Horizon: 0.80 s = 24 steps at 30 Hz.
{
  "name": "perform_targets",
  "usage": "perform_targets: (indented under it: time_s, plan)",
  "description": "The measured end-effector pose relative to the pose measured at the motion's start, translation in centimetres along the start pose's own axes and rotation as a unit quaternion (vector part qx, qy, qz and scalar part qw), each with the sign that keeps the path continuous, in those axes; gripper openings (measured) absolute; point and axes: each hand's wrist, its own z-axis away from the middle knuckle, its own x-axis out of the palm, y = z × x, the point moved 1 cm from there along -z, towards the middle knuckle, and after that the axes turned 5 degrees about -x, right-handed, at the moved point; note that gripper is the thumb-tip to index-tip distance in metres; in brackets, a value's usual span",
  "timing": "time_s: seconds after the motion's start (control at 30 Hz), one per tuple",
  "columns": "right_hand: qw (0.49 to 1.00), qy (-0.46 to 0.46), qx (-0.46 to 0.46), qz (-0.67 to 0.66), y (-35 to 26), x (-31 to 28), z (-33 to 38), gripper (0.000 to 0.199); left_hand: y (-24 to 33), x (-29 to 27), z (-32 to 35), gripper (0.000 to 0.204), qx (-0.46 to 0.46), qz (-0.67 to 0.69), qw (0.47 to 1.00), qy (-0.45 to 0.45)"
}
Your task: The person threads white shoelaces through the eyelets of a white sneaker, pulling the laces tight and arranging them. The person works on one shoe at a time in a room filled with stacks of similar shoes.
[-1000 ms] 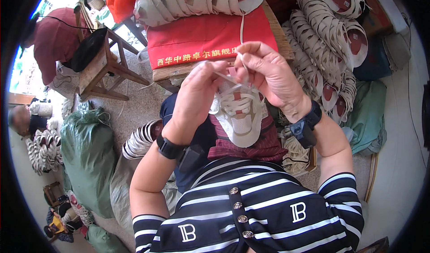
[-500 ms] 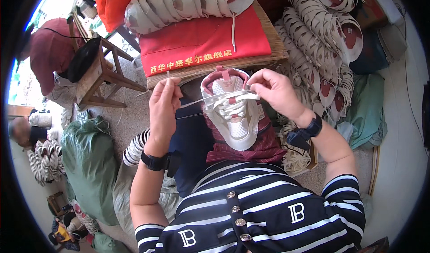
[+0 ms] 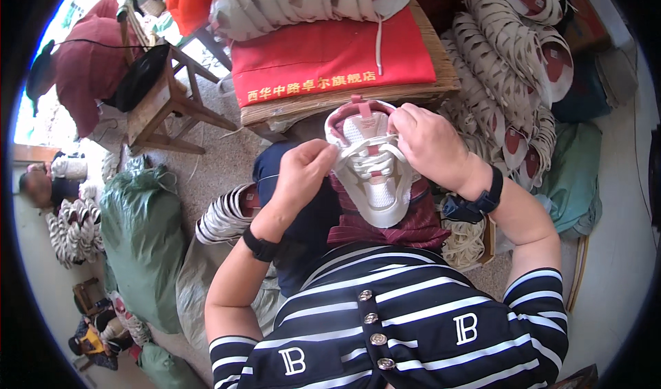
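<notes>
A white shoe upper (image 3: 383,215) with a dark-red lining and heel tab rests toe toward me on maroon striped cloth over my lap. A white shoelace (image 3: 375,141) crosses its tongue and runs down in rows. My left hand (image 3: 303,173) is closed in a pinch at the upper's left eyelet edge, where the lace meets the fingertips. At the right side of the collar, by the top eyelets, my right hand (image 3: 435,143) has its fingers closed on the edge of the upper. Those fingertips are partly hidden, and so are the lace ends.
Ahead stands a wooden table (image 3: 447,72) with a red cloth bag (image 3: 330,58) and nested shoe uppers (image 3: 296,3). More stacked uppers (image 3: 492,65) fill the right. A box of laces (image 3: 465,244) sits beside me. Green sacks (image 3: 141,244) and a wooden chair (image 3: 172,110) stand left.
My left hand has come right and down from holding the lace out beside the upper to its left edge. My right hand stays by the collar. The whole view has shifted slightly.
</notes>
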Motion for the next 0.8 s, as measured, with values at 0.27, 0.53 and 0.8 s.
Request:
perform_targets:
  time_s: [0.27,0.53,0.8]
  plan:
    - [0.995,-0.071,-0.024,-0.068,0.3,-0.8,-1.7,0.027,3.1,-0.7,-1.6,0.027,0.048,-0.236,0.971,-0.009]
    - [0.967,-0.210,0.042,-0.136,1.8,-4.5,-2.9,0.028,4.6,-1.3,-4.9,0.027,0.219,-0.383,0.896,-0.045]
    - [0.897,-0.295,0.201,-0.260,4.0,-3.1,-4.4,0.014,1.6,-2.7,-8.3,0.027,0.230,-0.205,0.929,-0.205]
